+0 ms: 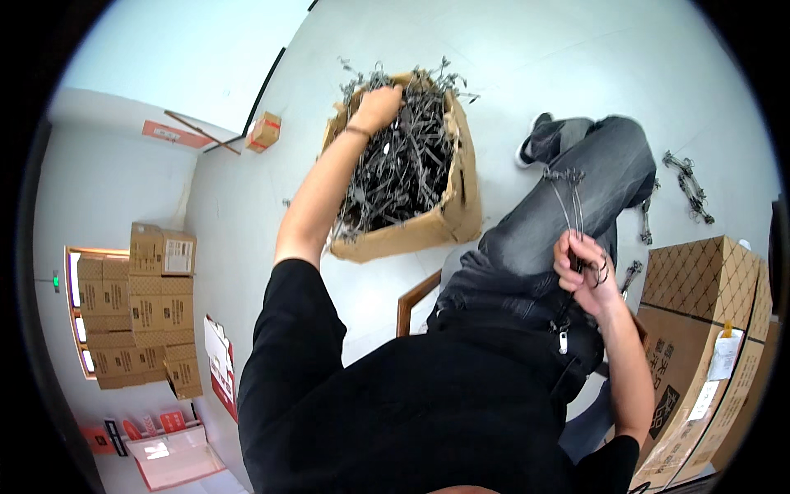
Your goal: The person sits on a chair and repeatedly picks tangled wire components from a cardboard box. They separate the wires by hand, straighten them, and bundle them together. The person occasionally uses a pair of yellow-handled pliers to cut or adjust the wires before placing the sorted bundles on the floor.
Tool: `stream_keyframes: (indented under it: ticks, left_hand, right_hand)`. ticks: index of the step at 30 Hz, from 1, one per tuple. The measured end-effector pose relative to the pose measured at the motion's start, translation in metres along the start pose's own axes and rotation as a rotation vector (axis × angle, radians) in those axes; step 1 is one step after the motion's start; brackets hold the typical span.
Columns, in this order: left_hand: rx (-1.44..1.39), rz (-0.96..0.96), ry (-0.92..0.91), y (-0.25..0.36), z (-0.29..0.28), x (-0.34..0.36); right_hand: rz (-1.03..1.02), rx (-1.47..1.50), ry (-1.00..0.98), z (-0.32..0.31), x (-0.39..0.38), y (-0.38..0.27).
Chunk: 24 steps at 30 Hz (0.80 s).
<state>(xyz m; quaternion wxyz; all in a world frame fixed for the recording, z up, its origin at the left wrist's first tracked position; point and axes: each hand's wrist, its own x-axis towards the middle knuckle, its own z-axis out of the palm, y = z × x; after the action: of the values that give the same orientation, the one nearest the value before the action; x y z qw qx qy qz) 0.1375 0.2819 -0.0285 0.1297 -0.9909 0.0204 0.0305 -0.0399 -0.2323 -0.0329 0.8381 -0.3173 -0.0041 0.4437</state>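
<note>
My left hand (382, 105) reaches into a worn open cardboard box (462, 198) heaped with tangled dark grey metal wire pieces with hooked or clipped ends (403, 173). Its fingers are curled among the pieces near the top, so what exactly they grip is hidden. My right hand (583, 255) is closed on a small bunch of thin metal wire pieces (574, 206), held over my right leg with their clustered ends pointing away from me.
Loose bundles of wire pieces (689, 185) lie on the floor (535, 58) right of my legs. Large cartons (685, 288) stand at my right, stacked cartons (160, 313) at the left. A small taped box (263, 132) sits by the wall. A wooden chair edge (415, 292) shows beneath me.
</note>
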Motion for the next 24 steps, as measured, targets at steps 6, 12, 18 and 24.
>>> stream_keyframes:
  ticks: [6, 12, 18, 24]
  left_hand:
    - [-0.211, 0.052, 0.163, -0.016, -0.03, -0.004]
    - [-0.511, -0.251, 0.113, -0.036, -0.107, -0.085]
    - [-0.578, -0.333, 0.304, -0.04, -0.09, -0.059]
    - [-0.46, -0.174, 0.334, 0.014, -0.093, 0.005]
  right_hand:
    - [-0.008, 0.114, 0.079, -0.022, 0.01, -0.023]
    - [-0.065, 0.207, 0.154, -0.042, 0.013, -0.038]
    - [-0.034, 0.263, 0.16, -0.057, 0.025, -0.043]
    - [-0.059, 0.326, 0.173, -0.063, 0.024, -0.041]
